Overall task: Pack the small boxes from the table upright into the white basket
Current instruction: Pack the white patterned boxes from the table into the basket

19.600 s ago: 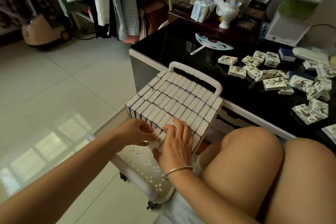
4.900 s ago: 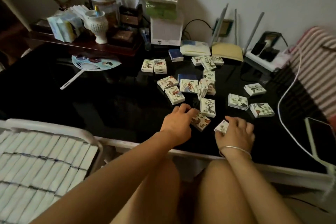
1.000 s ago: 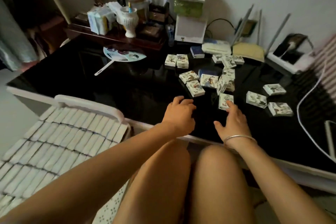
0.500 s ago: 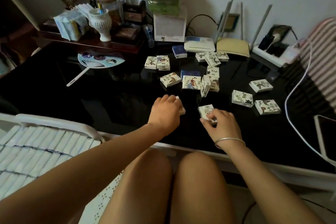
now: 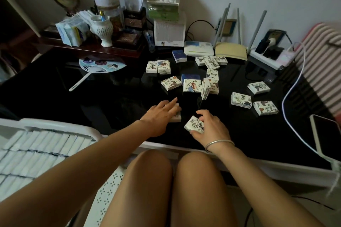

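The right hand (image 5: 210, 129) grips one small box (image 5: 195, 125) by its edges, tilted with its printed face up, near the front edge of the worktop (image 5: 110, 101). Just to its left, the left hand (image 5: 162, 114) lies with fingers stretched over a second box (image 5: 176, 117), apparently pressing it flat rather than gripping it. The white basket (image 5: 60, 125) sits off the worktop's front-left corner, to the left of both hands and nearer the left arm. Its packed boxes (image 5: 36, 151) stand upright in tight rows. More loose boxes (image 5: 191, 85) lie scattered towards the back and right edges.

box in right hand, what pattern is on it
White box with dark ink drawings; head view.
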Available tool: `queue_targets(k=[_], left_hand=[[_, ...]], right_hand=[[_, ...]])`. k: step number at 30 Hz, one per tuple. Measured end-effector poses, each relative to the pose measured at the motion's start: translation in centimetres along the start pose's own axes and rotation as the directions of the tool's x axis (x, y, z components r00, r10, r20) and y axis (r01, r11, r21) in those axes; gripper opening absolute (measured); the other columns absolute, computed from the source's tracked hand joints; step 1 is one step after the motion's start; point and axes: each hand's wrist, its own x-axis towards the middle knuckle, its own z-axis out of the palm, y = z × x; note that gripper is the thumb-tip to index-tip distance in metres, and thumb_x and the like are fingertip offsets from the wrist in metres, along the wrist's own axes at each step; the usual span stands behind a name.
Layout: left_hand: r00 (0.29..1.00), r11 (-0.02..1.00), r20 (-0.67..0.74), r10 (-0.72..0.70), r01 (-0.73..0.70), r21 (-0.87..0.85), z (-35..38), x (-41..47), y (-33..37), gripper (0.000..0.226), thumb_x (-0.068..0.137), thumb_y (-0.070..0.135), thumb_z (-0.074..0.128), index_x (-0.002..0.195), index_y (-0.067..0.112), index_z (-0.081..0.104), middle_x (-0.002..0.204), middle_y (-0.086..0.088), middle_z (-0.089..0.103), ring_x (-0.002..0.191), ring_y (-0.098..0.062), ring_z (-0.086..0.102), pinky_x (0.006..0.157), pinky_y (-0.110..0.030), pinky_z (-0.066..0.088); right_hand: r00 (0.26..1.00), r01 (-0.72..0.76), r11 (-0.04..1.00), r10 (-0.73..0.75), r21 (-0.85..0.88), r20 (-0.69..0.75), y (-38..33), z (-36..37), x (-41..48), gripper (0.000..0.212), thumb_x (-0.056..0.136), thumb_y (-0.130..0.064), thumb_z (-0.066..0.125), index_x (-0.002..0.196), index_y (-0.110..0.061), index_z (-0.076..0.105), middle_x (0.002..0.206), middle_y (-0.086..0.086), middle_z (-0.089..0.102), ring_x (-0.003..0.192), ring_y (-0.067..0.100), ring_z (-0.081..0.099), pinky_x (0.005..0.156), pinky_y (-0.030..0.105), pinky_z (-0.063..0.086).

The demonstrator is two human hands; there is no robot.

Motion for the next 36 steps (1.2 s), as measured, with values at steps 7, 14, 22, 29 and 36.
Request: queue_targets(k=[7, 14, 22, 29, 36], left_hand=[[0.999, 0.982, -0.017, -0.031, 0.027, -0.185, -1.8, -2.8, -0.6, 0.057, 0.079, 0.035, 0.069, 0.128, 0.022, 0.044, 0.123, -0.003, 0.050, 0.100, -0.025, 0.059, 0.072, -0.034, 0.048], [0.953, 0.561, -0.193, -0.234, -0.030, -0.828, -2.8, -10.9, -1.3, 0.061, 0.072, 0.031, 0.085, 0.124, 0.024, 0.055, 0.103, 0.001, 0.059, 0.092, -0.011, 0.062, 0.082, -0.027, 0.054], [0.877, 0.315, -0.110, -0.468, 0.049, -0.948, -4.5, -27.0, -4.7, 0.056, 0.070, 0.038, 0.081, 0.118, 0.023, 0.058, 0.108, 0.007, 0.065, 0.092, -0.012, 0.064, 0.080, -0.031, 0.057], [0.805, 0.221, 0.028, -0.593, 0.196, -0.955, -1.8, -41.1, -7.0, 0.052, 0.072, 0.047, 0.080, 0.118, 0.032, 0.061, 0.117, 0.001, 0.065, 0.103, -0.022, 0.065, 0.085, -0.045, 0.058], [0.738, 0.337, 0.075, -0.671, 0.393, -0.856, 0.9, -47.4, -5.9, 0.058, 0.077, 0.017, 0.078, 0.126, 0.030, 0.051, 0.120, 0.009, 0.059, 0.097, -0.001, 0.063, 0.077, -0.032, 0.059]], right_hand=[[0.996, 0.081, 0.983, -0.073, 0.167, -0.056, -2.1, -0.4, -1.8, 0.060, 0.078, -0.031, 0.072, 0.131, -0.023, 0.045, 0.123, -0.001, 0.059, 0.110, 0.019, 0.056, 0.088, 0.032, 0.047], [0.974, 0.218, 0.914, -0.182, 0.341, -0.134, -7.5, 0.1, -4.2, 0.057, 0.076, -0.027, 0.075, 0.127, -0.024, 0.050, 0.121, -0.004, 0.060, 0.107, 0.015, 0.059, 0.090, 0.035, 0.050], [0.938, 0.283, 0.656, -0.340, 0.700, -0.061, -17.1, 1.9, -10.3, 0.065, 0.077, -0.020, 0.077, 0.130, -0.042, 0.047, 0.117, -0.009, 0.058, 0.105, 0.003, 0.060, 0.086, 0.017, 0.050], [0.830, 0.206, 0.541, -0.538, 0.815, 0.148, -24.7, 6.3, -19.8, 0.048, 0.077, -0.018, 0.075, 0.118, -0.032, 0.054, 0.115, -0.007, 0.059, 0.097, 0.004, 0.062, 0.077, 0.019, 0.054], [0.781, 0.411, 0.695, -0.603, 0.591, 0.166, -26.4, 10.1, -25.1, 0.055, 0.075, -0.039, 0.073, 0.124, -0.032, 0.049, 0.120, -0.014, 0.053, 0.110, 0.000, 0.049, 0.095, 0.017, 0.042]])
